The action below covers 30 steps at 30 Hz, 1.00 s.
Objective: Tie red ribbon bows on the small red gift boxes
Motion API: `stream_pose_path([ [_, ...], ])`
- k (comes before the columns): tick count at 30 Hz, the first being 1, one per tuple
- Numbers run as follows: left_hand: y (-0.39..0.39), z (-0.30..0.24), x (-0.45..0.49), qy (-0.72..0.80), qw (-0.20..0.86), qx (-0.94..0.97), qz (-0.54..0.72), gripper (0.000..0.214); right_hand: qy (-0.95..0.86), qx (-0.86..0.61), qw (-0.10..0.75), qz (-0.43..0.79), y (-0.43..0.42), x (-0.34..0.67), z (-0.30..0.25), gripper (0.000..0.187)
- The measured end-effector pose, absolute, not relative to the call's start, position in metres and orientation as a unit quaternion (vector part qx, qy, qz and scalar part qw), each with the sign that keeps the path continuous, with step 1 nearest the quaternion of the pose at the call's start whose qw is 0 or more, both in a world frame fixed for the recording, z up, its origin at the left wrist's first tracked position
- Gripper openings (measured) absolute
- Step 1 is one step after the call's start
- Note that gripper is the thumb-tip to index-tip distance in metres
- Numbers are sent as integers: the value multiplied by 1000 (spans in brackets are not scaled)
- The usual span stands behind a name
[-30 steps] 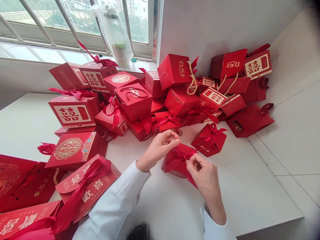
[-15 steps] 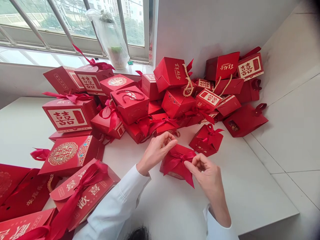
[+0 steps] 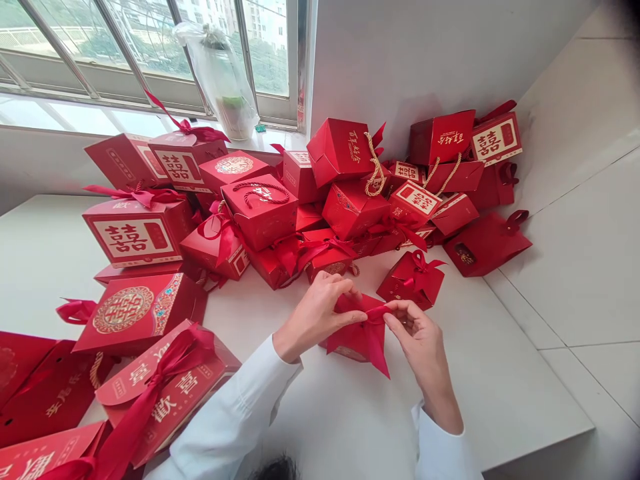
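A small red gift box (image 3: 356, 339) with a red ribbon bow (image 3: 376, 319) sits on the white table (image 3: 490, 373) in front of me. My left hand (image 3: 320, 313) rests over the box's left top, fingers pinched on the ribbon. My right hand (image 3: 417, 337) pinches the ribbon's right end at the bow. A ribbon tail hangs down the box's front. Both arms wear white sleeves.
A heap of red gift boxes (image 3: 280, 200) with gold lettering, ribbons and rope handles fills the back of the table against the wall. Larger flat boxes (image 3: 165, 390) lie at my left. A bagged plant (image 3: 225, 73) stands on the windowsill. The table's right edge borders tiled floor.
Both hands have closed in on the bow: the left hand came down onto the box's top, and the right hand rose to pinch the ribbon at the knot.
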State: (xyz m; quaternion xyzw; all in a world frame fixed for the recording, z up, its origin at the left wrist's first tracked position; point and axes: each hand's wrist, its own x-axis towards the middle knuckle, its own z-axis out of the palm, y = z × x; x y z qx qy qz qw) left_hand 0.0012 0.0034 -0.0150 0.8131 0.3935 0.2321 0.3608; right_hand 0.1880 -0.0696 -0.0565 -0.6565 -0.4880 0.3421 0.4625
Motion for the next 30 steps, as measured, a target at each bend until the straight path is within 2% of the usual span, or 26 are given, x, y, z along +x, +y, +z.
stream_pose_path([
  [4, 1, -18, 5, 408, 349, 819, 205, 17, -498, -666, 477, 285, -65, 182, -55, 14],
  [8, 0, -19, 5, 396, 347, 826, 201, 14, -489, -664, 500, 264, -62, 179, -62, 19],
  [11, 1, -16, 0, 385, 352, 831, 191, 18, -479, -666, 525, 227, -65, 176, -62, 24],
  [13, 3, -13, -4, 381, 349, 835, 187, 22, -499, -655, 537, 183, -68, 173, -59, 19],
  [16, 5, -9, -9, 383, 338, 839, 187, 22, -582, -621, 508, 133, -71, 167, -51, 8],
  [19, 7, -9, -10, 381, 337, 843, 178, 18, -642, -602, 462, 110, -71, 162, -49, 7],
  [22, 8, -12, -11, 387, 336, 837, 190, 13, -640, -609, 456, 108, -70, 160, -51, 13],
  [25, 10, -14, -15, 399, 350, 817, 225, 16, -590, -625, 493, 131, -74, 163, -53, 18],
  [27, 11, -14, -21, 394, 373, 805, 240, 26, -565, -626, 515, 158, -78, 168, -55, 24],
  [30, 15, -14, -30, 371, 425, 797, 217, 58, -570, -597, 508, 247, -84, 180, -62, 50],
])
